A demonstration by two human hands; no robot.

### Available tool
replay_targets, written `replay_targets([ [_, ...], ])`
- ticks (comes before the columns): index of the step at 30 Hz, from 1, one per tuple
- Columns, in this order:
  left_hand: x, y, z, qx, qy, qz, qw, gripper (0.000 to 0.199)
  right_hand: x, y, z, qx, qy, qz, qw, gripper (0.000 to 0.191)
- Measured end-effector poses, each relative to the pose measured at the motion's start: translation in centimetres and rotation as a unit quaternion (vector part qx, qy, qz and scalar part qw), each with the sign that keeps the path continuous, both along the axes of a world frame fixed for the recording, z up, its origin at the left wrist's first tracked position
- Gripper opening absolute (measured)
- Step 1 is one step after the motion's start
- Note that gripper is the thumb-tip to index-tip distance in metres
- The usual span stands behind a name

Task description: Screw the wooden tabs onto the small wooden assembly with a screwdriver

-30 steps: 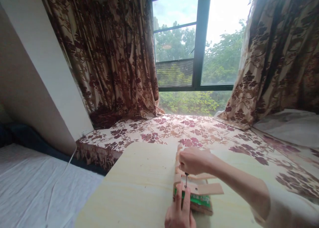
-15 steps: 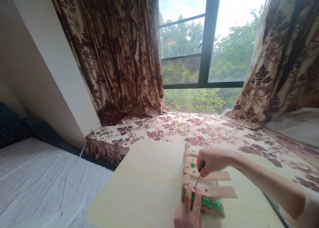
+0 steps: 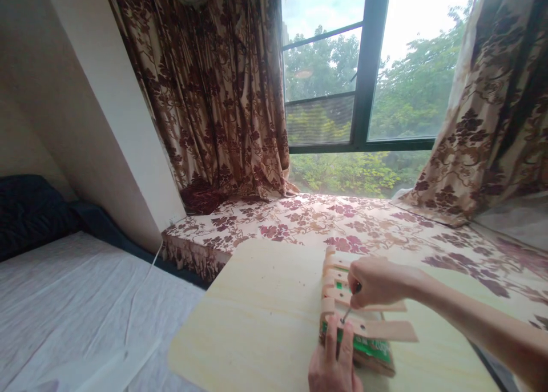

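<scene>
My right hand [image 3: 371, 282] is closed round the dark handle of a small screwdriver [image 3: 347, 312]. The screwdriver's thin shaft slants down to a dark screw or hole in the nearest light wooden strip [image 3: 387, 331]. Several such strips with rounded ends lie side by side across a green and brown packet [image 3: 377, 351]. My left hand [image 3: 334, 358] presses two spread fingers on the near strip, either side of the screwdriver's tip; its other fingers are partly hidden. All this rests on a pale wooden board [image 3: 257, 300].
A windowsill with a floral cover [image 3: 308, 221] lies beyond the board, below the window [image 3: 362, 95] and curtains [image 3: 231, 95]. At the left is a bed with a pale sheet [image 3: 85, 306]. Small dark specks dot the board.
The whole view has shifted, so the board, hands and strips appear slightly further right. The screwdriver's tip stays at the same strip, and my right hand has turned slightly on the handle.
</scene>
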State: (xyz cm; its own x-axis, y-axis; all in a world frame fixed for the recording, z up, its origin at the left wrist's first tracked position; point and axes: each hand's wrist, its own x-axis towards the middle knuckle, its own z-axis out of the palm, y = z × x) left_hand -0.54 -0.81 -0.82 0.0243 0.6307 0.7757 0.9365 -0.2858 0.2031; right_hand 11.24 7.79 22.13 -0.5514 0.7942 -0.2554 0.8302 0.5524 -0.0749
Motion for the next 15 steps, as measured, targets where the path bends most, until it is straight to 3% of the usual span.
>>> replay_targets([
  [8,-0.1,-0.1,0.6,0.004,0.021,0.009,1.000,0.072,0.4,-1.2,1.0,0.053,0.027,0.098,0.993,0.029],
  [15,0.1,-0.6,1.1,-0.031,0.020,0.009,0.999,0.076,-0.1,-1.3,0.6,0.094,0.012,0.073,0.993,0.022],
])
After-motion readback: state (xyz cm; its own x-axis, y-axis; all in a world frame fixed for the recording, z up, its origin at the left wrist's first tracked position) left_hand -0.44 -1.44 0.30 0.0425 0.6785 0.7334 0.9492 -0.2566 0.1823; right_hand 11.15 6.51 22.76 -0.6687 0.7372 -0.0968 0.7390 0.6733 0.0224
